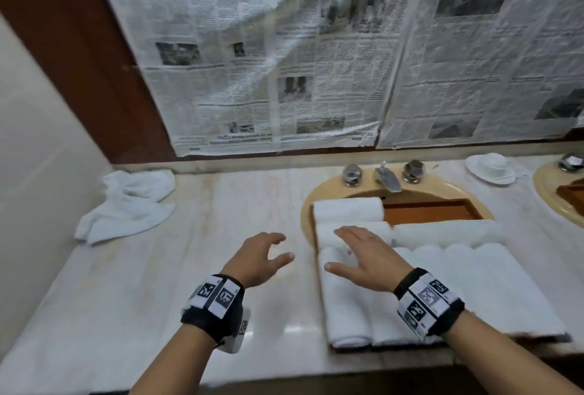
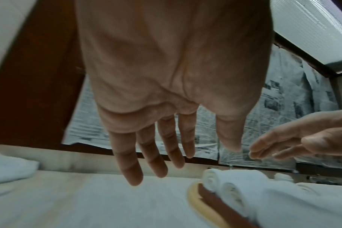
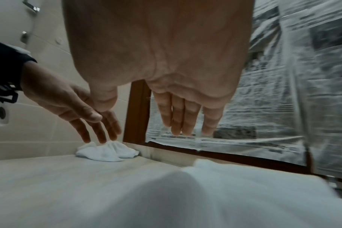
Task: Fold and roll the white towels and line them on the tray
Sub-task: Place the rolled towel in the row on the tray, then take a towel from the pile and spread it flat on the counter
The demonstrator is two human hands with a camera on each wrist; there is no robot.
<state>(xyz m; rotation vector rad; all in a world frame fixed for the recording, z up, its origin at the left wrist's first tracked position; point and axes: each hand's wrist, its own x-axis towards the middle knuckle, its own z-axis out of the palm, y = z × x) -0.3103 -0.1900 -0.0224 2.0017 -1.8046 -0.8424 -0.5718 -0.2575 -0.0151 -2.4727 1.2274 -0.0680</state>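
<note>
- On the bench (image 1: 158, 284), at 3 o'clock of the head view: wooden tray (image 1: 429, 212) sits across a yellow sink (image 1: 319, 197); only its far right corner shows bare wood.
- Rolled towels (image 1: 474, 284) lie side by side in a near row on the tray; more rolls (image 1: 347, 209) lie crosswise at the 12 o'clock end.
- Right hand (image 1: 363, 257): fingers straight and spread, holding nothing, over the leftmost near roll. Contact with the cloth cannot be told; the right wrist view shows the fingers in the air above the white cloth.
- Left hand (image 1: 257, 257): wide, fingers loosely spread, empty, over bare bench just at 9 o'clock of the tray. The left wrist view shows the fingers clear of the surface.
- Unfolded towel (image 1: 126, 205) lies crumpled at 10 o'clock, against the back wall, well apart from both hands.
- Judgement: a roll looks freshly placed; the step in hand is the turn from placing to fetching.
- Judgement: the next move calls for a reach to 10 o'clock, a pinch on the crumpled towel, and flat bench room to spread it before folding.
- Newspaper (image 1: 284, 47) covers the wall above; a white dish (image 1: 489, 168) sits at 2 o'clock.
</note>
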